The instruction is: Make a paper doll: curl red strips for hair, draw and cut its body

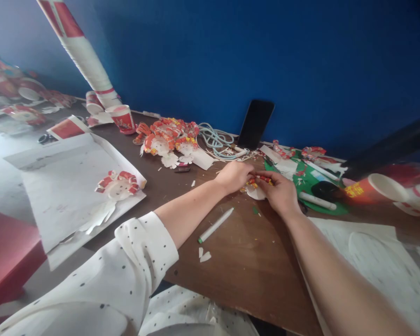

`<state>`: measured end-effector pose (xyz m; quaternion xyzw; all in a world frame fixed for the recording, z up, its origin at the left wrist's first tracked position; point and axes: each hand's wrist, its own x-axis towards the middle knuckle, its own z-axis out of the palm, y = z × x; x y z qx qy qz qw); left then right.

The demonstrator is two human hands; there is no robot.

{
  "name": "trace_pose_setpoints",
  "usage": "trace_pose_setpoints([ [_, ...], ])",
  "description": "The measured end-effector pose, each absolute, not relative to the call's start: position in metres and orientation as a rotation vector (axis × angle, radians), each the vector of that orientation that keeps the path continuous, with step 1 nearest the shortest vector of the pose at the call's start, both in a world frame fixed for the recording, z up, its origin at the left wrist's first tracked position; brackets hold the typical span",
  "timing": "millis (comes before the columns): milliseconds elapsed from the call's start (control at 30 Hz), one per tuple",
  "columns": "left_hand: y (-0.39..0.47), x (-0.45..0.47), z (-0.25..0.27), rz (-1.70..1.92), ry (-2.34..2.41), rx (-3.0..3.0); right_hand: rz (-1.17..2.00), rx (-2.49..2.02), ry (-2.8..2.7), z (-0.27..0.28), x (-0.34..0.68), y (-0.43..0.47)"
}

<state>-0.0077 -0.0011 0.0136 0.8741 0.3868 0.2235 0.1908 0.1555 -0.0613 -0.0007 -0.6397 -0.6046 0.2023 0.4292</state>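
Both of my hands meet over a small paper-cup craft piece [256,191], a white disc with curled red and yellow strips, lying on the brown table [245,261]. My left hand [234,175] pinches its left side. My right hand [282,192] grips the curled strips on its right side. Most of the piece is hidden under my fingers. A white marker with a green tip [215,225] lies just in front of my left wrist.
Finished cup flowers [168,136] pile up at the back, one more [118,184] on white paper at left. A tall cup stack [84,51] leans far left. A dark phone [255,123] stands against the blue wall, beside a coiled cable [215,139]. Green mat and a lying cup [374,186] at right.
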Motion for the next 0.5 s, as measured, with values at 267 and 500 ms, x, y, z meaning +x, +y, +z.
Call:
trace_pose_setpoints([
  [267,-0.0005,-0.0077,0.0130,0.607,1.025,2.440,0.490,-1.643,-1.475,-0.0038,0.1573,-0.0604],
  [500,-0.0016,-0.0114,0.0200,0.769,1.144,2.215,0.408,-1.683,-1.472,0.0023,0.1541,-0.0602],
])
